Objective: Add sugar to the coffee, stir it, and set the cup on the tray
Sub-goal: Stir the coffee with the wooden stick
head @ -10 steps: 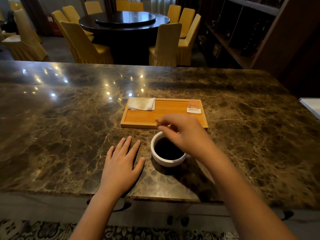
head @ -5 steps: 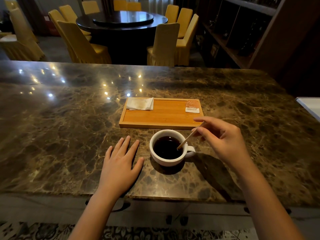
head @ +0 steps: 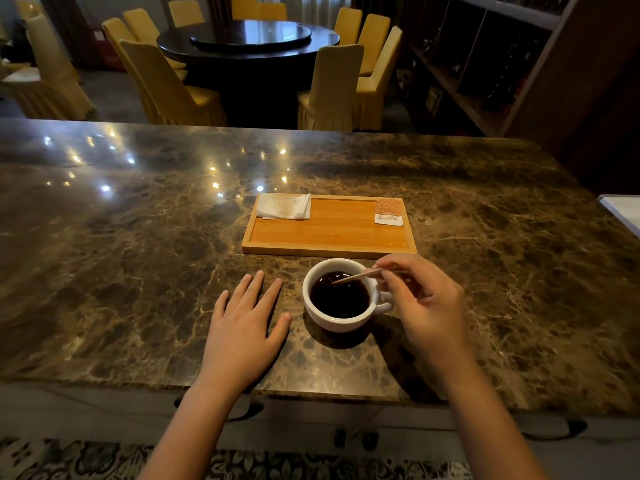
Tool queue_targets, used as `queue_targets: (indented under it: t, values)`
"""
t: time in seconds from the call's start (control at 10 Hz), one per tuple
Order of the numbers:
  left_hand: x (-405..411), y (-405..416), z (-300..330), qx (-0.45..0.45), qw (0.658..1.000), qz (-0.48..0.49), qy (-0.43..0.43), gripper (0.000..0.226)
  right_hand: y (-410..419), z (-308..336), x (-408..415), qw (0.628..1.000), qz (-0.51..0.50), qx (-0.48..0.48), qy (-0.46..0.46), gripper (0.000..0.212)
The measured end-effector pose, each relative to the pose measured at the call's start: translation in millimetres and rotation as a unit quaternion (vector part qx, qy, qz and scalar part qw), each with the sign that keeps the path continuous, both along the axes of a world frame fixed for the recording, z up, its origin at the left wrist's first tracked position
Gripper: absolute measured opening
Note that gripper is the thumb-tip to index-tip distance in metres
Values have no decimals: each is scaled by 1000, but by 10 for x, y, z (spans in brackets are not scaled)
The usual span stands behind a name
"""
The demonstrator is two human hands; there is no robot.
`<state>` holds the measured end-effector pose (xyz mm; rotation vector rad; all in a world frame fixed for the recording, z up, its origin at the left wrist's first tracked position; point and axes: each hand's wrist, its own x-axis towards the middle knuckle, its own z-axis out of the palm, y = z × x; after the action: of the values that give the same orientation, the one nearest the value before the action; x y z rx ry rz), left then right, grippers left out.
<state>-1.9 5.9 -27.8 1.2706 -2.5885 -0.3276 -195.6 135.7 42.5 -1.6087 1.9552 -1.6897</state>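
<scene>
A white cup point(head: 341, 321) of dark coffee stands on the marble counter, its handle pointing right. My right hand point(head: 424, 299) pinches a thin wooden stir stick point(head: 356, 276) whose tip dips into the coffee. My left hand point(head: 244, 323) lies flat on the counter just left of the cup, fingers spread, holding nothing. Beyond the cup sits a wooden tray point(head: 329, 249) with an orange-and-white sugar packet point(head: 389, 212) in its far right corner and a folded white napkin point(head: 284, 206) in its far left corner.
The brown marble counter point(head: 138, 254) stretches wide to both sides, with its near edge just below my wrists. A white object point(head: 621, 211) pokes in at the right edge. Behind the counter stand a round dark table point(head: 247, 38) and yellow chairs point(head: 332, 88).
My right hand drew back from above the cup to its right side, and the stick's tip has shifted inside the coffee. The left hand and the cup stayed put.
</scene>
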Motion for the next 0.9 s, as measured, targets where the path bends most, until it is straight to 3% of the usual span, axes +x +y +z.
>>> queue_targets:
  t: [0.2,0.3,0.6,0.7,0.9]
  values:
    - [-1,-1,-5,-1,1000,1,-1,58,79,27,-39,994,19,24,101,14]
    - [-4,-2,-6,-1,1000,1,-1,58,107,44,-42,994,28,32,100,14]
    - [0,-4,-10,-5,1000,0,0,58,70,-73,39,989,79,6,-124,16]
    - [2,2,-14,-6,1000,0,1,58,36,-89,59,994,45,0,-98,13]
    - [3,1,-22,-8,1000,2,-1,59,120,0,-12,996,18,35,81,15]
